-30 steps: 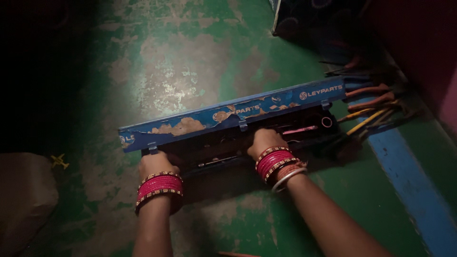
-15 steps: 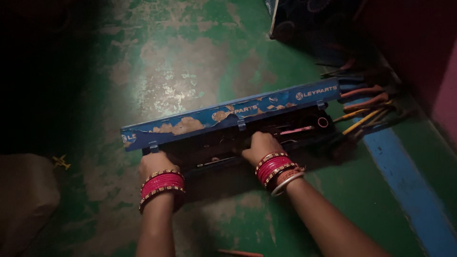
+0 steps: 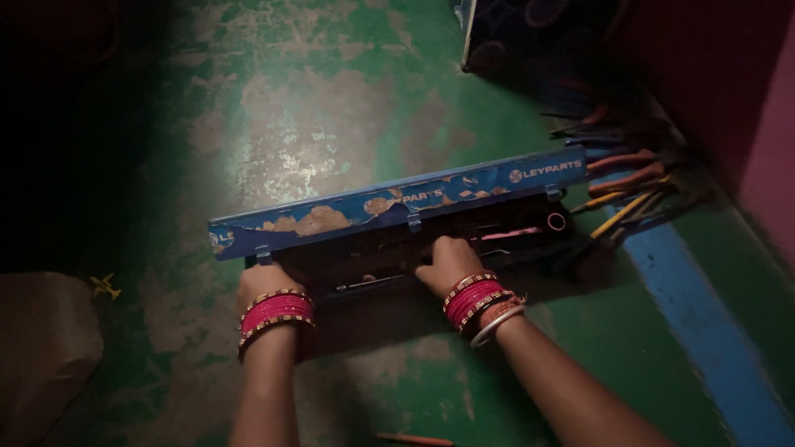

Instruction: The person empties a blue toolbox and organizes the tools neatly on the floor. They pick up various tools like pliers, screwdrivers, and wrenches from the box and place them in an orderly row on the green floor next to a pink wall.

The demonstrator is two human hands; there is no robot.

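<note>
- open blue toolbox (image 3: 397,207) lies on the worn green floor (image 3: 331,99), its lid raised on the far side.
- left hand (image 3: 263,281) rests on the toolbox's near left corner; its grip can't be made out.
- right hand (image 3: 445,261) reaches into the toolbox's middle, fingers hidden among dark tools.
- pliers (image 3: 629,178) with orange and yellow handles lie just right of the toolbox.
- a small yellow piece (image 3: 105,286) lies well left of the toolbox.

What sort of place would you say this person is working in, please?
Probably a dim home or small workshop floor. The green painted concrete floor is badly worn, a long blue metal toolbox lies open on it under both hands, and pliers and screwdrivers lie scattered beside a wall.
</note>
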